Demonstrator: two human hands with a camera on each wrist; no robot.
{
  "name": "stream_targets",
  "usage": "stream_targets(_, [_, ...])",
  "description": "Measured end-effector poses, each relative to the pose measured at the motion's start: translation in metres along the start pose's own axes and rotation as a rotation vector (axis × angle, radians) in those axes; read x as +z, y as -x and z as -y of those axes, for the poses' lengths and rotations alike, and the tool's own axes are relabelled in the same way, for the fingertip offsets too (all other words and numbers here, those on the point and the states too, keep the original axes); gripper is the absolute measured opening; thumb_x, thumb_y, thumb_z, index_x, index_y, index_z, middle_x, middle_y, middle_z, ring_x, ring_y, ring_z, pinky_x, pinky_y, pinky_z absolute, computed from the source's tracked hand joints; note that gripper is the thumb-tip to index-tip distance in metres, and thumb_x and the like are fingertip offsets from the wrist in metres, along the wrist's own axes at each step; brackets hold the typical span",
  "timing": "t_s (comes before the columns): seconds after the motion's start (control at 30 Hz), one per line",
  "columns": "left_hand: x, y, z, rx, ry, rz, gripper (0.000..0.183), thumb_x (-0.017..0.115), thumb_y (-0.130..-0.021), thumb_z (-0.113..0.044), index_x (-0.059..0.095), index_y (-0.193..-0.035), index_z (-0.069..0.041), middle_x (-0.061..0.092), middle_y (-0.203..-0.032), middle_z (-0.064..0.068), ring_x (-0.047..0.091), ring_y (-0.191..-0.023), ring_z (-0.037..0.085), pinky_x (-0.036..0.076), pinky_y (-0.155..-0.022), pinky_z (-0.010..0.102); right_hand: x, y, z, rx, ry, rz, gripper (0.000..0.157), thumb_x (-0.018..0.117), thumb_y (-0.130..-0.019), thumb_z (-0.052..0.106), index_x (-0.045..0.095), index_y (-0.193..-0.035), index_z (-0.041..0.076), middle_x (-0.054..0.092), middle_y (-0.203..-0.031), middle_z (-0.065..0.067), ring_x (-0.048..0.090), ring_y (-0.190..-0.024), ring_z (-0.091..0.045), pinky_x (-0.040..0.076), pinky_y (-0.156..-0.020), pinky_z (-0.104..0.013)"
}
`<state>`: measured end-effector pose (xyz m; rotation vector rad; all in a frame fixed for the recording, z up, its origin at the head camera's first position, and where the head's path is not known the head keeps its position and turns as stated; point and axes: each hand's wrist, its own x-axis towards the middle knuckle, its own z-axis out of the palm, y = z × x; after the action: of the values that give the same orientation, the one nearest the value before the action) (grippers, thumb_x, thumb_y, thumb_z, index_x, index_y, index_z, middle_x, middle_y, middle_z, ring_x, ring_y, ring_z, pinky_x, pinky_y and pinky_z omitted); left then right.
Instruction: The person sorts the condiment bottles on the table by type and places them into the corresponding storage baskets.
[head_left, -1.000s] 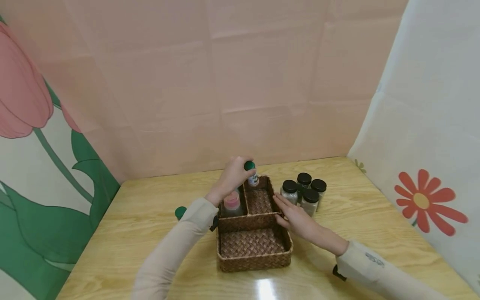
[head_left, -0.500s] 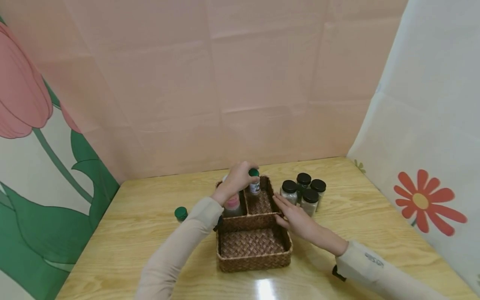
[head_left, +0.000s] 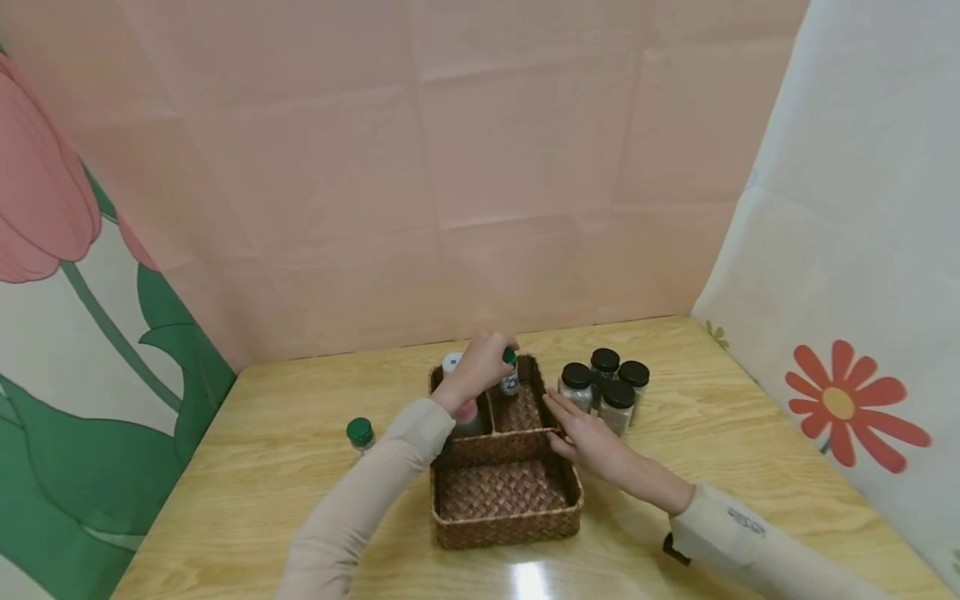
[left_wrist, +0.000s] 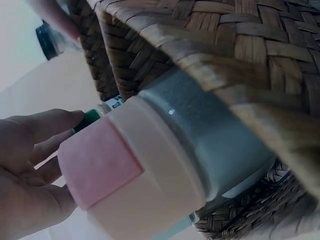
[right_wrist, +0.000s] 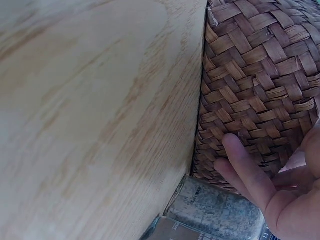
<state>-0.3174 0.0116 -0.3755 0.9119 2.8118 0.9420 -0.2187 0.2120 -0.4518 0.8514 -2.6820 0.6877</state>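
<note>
In the head view my left hand (head_left: 482,367) pinches the green cap of a small spice jar (head_left: 510,382), which is inside the back right compartment of a woven basket (head_left: 507,532). Beneath that wrist, a pink-capped jar (head_left: 469,419) stands in the back left compartment; its pink lid (left_wrist: 102,162) fills much of the left wrist view. Behind it is a white-topped container (head_left: 452,362). My right hand (head_left: 596,443) rests against the basket's right side, and in the right wrist view its fingertips (right_wrist: 234,145) touch the woven wall.
Several black-capped jars (head_left: 617,395) stand together on the table right of the basket, close to my right hand. Another green-capped jar (head_left: 361,432) is left of the basket, partly behind my left sleeve. A pink backdrop (head_left: 450,167) rises behind the table (head_left: 292,467).
My left hand has moved down and slightly right, lowering the green-capped spice jar into the back right compartment. The right hand keeps its place on the basket's side.
</note>
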Motion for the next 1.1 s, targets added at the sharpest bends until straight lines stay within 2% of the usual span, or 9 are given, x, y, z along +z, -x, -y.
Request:
stream_targets(0.23, [0.007, -0.001, 0.006, 0.019, -0.073, 0.026, 0.035, 0.057, -0.094, 0.007, 0.064, -0.128, 0.001, 0.066, -0.087, 0.013, 0.026, -0.045, 0.011, 0.025, -0.045, 0.025, 0.004, 0.000, -0.001, -0.070, 0.011, -0.046, 0.057, 0.068, -0.090, 0.002, 0.044, -0.136, -0.019, 0.042, -0.140, -0.038, 0.036, -0.045, 0.002, 0.039, -0.044, -0.020])
stream_targets(0.4, [0.010, 0.000, 0.009, 0.027, -0.116, 0.019, 0.032, 0.060, -0.094, 0.005, 0.065, -0.126, 0.001, 0.067, -0.108, 0.014, 0.036, -0.052, 0.012, 0.029, -0.049, 0.025, 0.004, 0.000, 0.001, -0.028, 0.006, -0.007, 0.056, 0.066, -0.092, 0.003, 0.042, -0.139, -0.018, 0.039, -0.144, -0.036, 0.034, -0.044, 0.002, 0.038, -0.044, -0.020])
stream_targets(0.63, [0.011, -0.001, 0.006, 0.043, -0.141, 0.015, 0.031, 0.061, -0.095, 0.005, 0.065, -0.125, 0.001, 0.067, -0.112, 0.014, 0.042, -0.057, 0.012, 0.031, -0.051, 0.025, 0.001, 0.000, 0.002, 0.019, 0.023, 0.022, 0.057, 0.066, -0.094, 0.005, 0.041, -0.141, -0.016, 0.038, -0.146, -0.033, 0.036, -0.045, 0.003, 0.039, -0.046, -0.020])
stream_targets(0.77, [0.010, -0.002, 0.004, 0.032, -0.186, 0.017, 0.030, 0.061, -0.095, 0.003, 0.065, -0.125, 0.001, 0.067, -0.115, 0.013, 0.058, -0.075, 0.015, 0.040, -0.058, 0.025, 0.001, 0.000, 0.001, 0.022, 0.025, 0.026, 0.058, 0.066, -0.093, 0.006, 0.041, -0.141, -0.016, 0.038, -0.147, -0.033, 0.037, -0.045, 0.002, 0.039, -0.047, -0.021])
stream_targets(0.83, [0.010, -0.002, 0.004, 0.023, -0.213, 0.021, 0.030, 0.062, -0.096, 0.000, 0.065, -0.126, 0.001, 0.066, -0.115, 0.013, 0.061, -0.085, 0.017, 0.045, -0.063, 0.026, 0.001, 0.000, 0.001, 0.022, 0.024, 0.025, 0.058, 0.066, -0.093, 0.005, 0.040, -0.141, -0.016, 0.037, -0.147, -0.033, 0.037, -0.046, 0.002, 0.040, -0.047, -0.021])
stream_targets(1.1, [0.010, -0.001, 0.007, 0.009, -0.196, 0.020, 0.018, 0.060, -0.098, -0.001, 0.068, -0.114, 0.000, 0.064, -0.095, 0.009, 0.057, -0.071, 0.015, 0.044, -0.058, 0.026, 0.001, 0.001, 0.003, 0.002, 0.031, 0.000, 0.057, 0.066, -0.093, 0.003, 0.042, -0.140, -0.016, 0.039, -0.145, -0.034, 0.035, -0.044, 0.002, 0.038, -0.044, -0.020])
